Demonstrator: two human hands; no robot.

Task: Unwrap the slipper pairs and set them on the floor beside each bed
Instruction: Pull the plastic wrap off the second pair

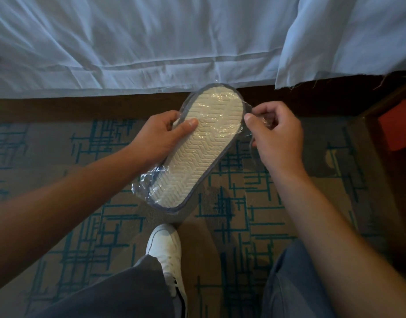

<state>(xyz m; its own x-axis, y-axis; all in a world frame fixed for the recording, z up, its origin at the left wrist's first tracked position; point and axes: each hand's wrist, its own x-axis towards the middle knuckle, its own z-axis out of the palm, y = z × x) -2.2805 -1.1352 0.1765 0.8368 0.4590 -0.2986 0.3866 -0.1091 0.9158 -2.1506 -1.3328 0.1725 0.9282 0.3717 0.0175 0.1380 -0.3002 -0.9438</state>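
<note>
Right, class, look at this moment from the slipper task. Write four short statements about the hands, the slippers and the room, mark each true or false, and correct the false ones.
1. The slipper pair shows its ribbed sole to the camera. True.
2. The plastic wrap is already fully off. False: clear film still covers the sole and bunches at the near end.
3. The right hand pinches the wrap at the slipper's edge. True.
4. The left hand hangs empty. False: it grips the slipper pair, thumb on the sole.
5. The slippers lie on the carpet. False: they are held above it, near the bed sheet.
</note>
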